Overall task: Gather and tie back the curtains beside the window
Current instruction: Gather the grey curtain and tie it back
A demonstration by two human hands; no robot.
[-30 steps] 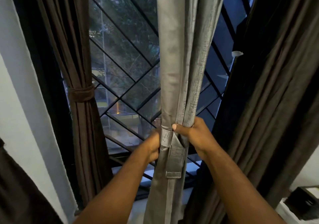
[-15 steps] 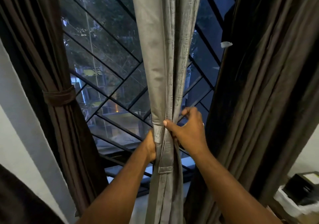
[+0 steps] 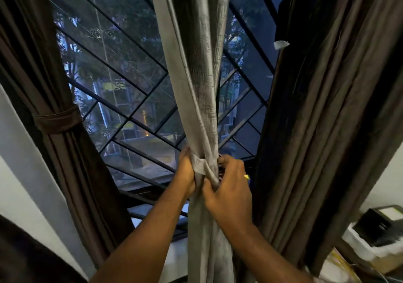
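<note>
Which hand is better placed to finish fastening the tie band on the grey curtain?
Right, probably. The right hand holds the end of the band at the front of the curtain, while the left hand grips the bundle from the side.

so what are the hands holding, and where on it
Both grip the grey curtain where the tie band wraps it, left hand on its left side, right hand on its right.
</note>
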